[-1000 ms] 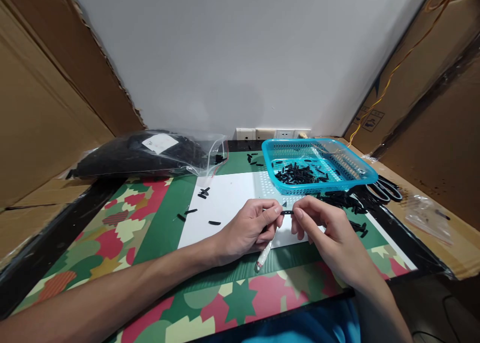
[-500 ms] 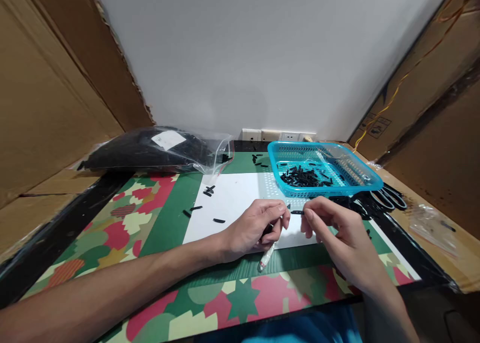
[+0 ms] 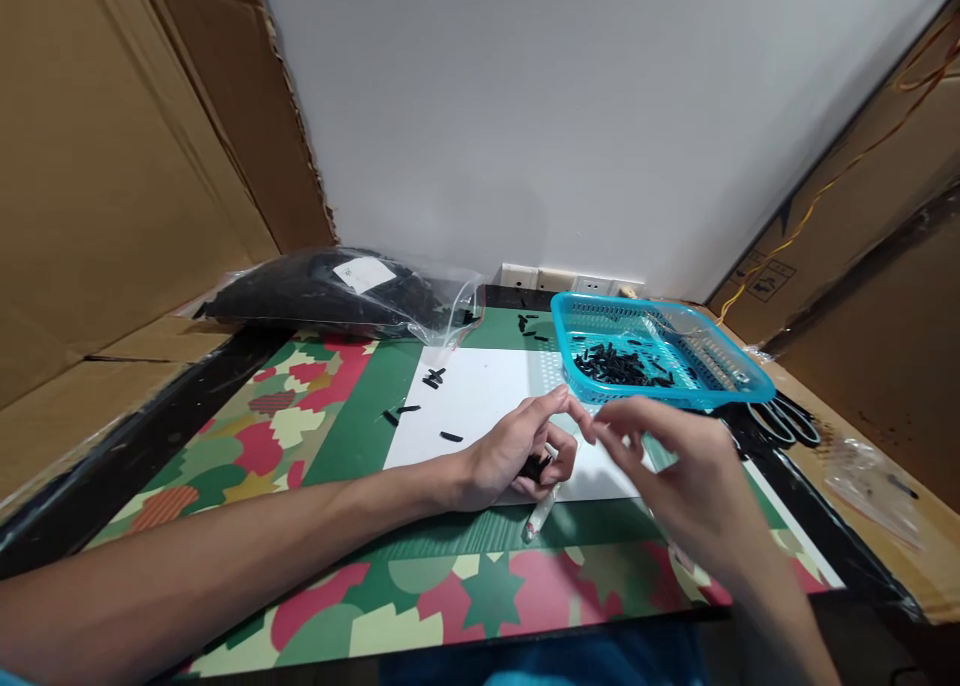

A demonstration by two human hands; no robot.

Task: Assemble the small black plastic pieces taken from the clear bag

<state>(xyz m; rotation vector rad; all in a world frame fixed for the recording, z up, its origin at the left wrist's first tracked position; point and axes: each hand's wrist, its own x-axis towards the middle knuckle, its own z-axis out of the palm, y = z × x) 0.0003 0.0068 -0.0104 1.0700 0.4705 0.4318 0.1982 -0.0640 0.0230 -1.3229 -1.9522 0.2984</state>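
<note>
Left hand point(image 3: 517, 451) is seen resting on the white sheet point(image 3: 480, 406), with the lower fingers curled around a small bunch of black pieces point(image 3: 535, 466) and the thumb and forefinger raised and brought nearly together at the tips. A white pen-like stick point(image 3: 541, 513) is seen just under this hand, lying slantwise across the near edge of the sheet; whether it is gripped cannot be told. Right hand point(image 3: 671, 471) is held just beside the left, blurred, with its fingers loosely bent and their tips pointed at the left fingertips; whether anything is pinched between the two hands cannot be told. A few loose black pieces point(image 3: 420, 406) are scattered on the sheet to the left. Behind the hands, a blue plastic basket point(image 3: 739, 386) is set on the worktop point(image 3: 315, 436), and a heap of the same black pieces lies inside it. More black pieces are strewn on the green mat behind the basket. Black-handled scissors point(image 3: 787, 421) are seen to the right of the basket. A clear bag point(image 3: 337, 291) filled with black parts, bearing a white label, is laid at the far left. Cardboard panels point(image 3: 112, 186) are stood along both sides.
</note>
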